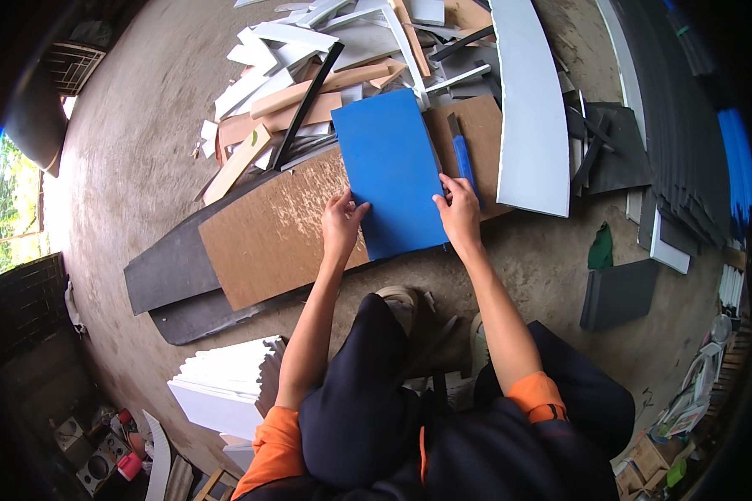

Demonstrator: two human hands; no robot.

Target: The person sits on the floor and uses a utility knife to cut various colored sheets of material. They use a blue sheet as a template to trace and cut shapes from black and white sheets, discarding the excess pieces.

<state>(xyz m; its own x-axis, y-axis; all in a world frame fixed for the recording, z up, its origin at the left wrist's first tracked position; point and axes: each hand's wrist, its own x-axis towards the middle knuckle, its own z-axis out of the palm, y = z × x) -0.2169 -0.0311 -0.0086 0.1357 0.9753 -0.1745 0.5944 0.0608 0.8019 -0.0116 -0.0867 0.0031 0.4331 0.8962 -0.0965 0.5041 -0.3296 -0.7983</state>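
A blue rectangular foam sheet lies over a scuffed brown board in front of me. My left hand grips its left edge, thumb on top and the other fingers curled at the side. On the opposite edge, my right hand pinches the sheet near its lower right part. A blue-handled cutter knife rests on the board just right of the sheet, beside my right fingers. Whether the sheet is slightly lifted I cannot tell.
Behind the board is a heap of white, tan and black offcuts. A long white strip crosses the board's right end. Dark sheets are stacked at right, near a black block. White sheets stand by my left forearm.
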